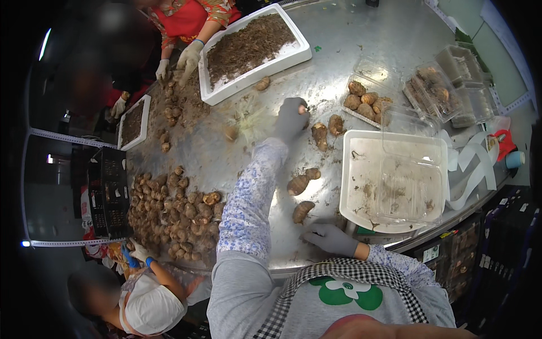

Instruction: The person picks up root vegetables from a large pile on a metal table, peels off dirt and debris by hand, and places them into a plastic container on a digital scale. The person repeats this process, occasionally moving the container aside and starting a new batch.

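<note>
My left hand (292, 120), in a grey glove, reaches far across the metal table with its fingers curled closed. A small pale pinkish end (303, 109) shows at its fingers; whether that is part of a held thing I cannot tell. Two brown taros (320, 136) lie just right of this hand. Nearer to me, more taros (298, 185) and a single curved taro (303, 211) rest on the table. My right hand (332, 239), also grey-gloved, lies low by the table's near edge, fingers stretched out, just below the single taro and apart from it.
Right of my hands sits a white tray (350, 186) with clear plastic boxes (412, 186) on it. Behind it stand a box of taros (367, 100) and stacked clear boxes (460, 65). A taro heap (175, 217) spreads left. Two people work across and left, beside a soil-filled foam box (302, 51).
</note>
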A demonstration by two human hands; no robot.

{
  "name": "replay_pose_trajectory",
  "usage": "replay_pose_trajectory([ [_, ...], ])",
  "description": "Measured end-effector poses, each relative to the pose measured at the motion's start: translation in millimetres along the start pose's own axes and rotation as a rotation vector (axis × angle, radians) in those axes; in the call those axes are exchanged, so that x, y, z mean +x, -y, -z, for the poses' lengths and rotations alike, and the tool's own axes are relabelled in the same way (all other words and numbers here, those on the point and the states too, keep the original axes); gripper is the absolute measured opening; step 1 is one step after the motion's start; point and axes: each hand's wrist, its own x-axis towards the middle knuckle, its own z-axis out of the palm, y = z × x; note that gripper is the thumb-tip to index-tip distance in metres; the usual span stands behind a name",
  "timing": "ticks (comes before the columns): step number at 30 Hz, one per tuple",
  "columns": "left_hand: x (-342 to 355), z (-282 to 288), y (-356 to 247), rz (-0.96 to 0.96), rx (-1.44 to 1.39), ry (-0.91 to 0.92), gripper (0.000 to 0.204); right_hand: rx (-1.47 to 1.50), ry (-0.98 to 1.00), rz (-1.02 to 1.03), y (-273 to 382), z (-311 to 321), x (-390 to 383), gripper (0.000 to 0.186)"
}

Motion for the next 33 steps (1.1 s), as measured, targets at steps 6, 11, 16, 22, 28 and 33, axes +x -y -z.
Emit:
replay_pose_trajectory([
  [6,-81,35,-6,0.094,-1.181,-0.051,0.047,-0.109,-0.109,0.109,9,1,-9,0.024],
  [11,-174,47,-38,0.577,-1.988,0.113,0.062,0.228,-0.118,-0.078,35,4,-13,0.027],
  [16,-227,25,-25,0.435,-1.939,0.229,0.059,0.26,-0.203,-0.031,40,-5,-21,0.025],
  [22,-225,10,-122,0.052,-1.754,0.287,0.044,0.079,-0.028,-0.09,24,-16,-32,0.026],
  [28,-199,-39,-219,-0.778,-0.547,-0.085,0.038,-0.528,-0.013,0.204,-73,-11,-48,0.044],
  [33,-208,-49,-189,-0.706,-0.356,-0.283,0.035,-0.32,-0.075,0.249,-33,-1,-56,0.042],
])
